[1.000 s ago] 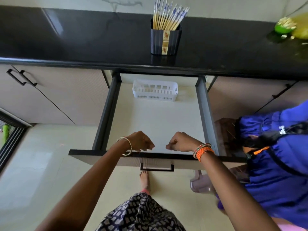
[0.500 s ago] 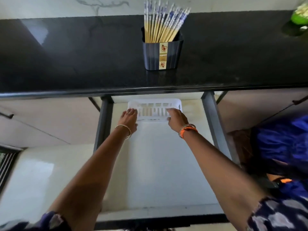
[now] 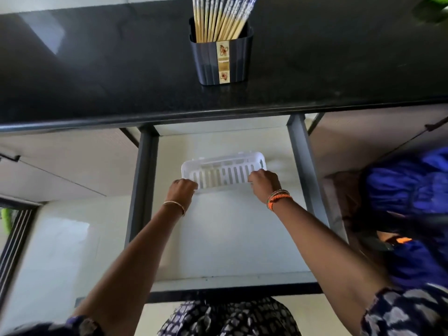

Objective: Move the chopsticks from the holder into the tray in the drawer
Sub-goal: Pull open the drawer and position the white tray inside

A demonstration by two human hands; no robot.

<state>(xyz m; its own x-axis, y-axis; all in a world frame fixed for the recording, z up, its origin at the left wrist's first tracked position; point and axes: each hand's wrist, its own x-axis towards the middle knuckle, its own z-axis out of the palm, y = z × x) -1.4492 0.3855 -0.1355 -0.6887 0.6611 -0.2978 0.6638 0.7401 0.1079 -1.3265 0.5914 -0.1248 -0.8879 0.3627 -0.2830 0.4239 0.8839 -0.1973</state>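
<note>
Several chopsticks (image 3: 218, 20) with pale wood shafts and blue-white tops stand in a dark ribbed holder (image 3: 221, 61) on the black counter (image 3: 97, 69). Below it the drawer (image 3: 218, 238) is pulled out. A white slotted tray (image 3: 223, 170) lies in the drawer, tilted with its front side toward me. My left hand (image 3: 181, 190) grips the tray's left front corner. My right hand (image 3: 264, 183) grips its right front corner. The tray holds nothing that I can see.
Grey drawer rails (image 3: 143, 180) run on both sides. A person in blue clothing (image 3: 412, 214) is at the right, close to the drawer. Beige cabinet doors (image 3: 60, 166) flank the drawer. Something green (image 3: 434, 8) sits at the counter's far right.
Both hands left the drawer's front edge, reached to the tray at the back, took hold of it and pulled it toward me, away from the drawer's rear wall.
</note>
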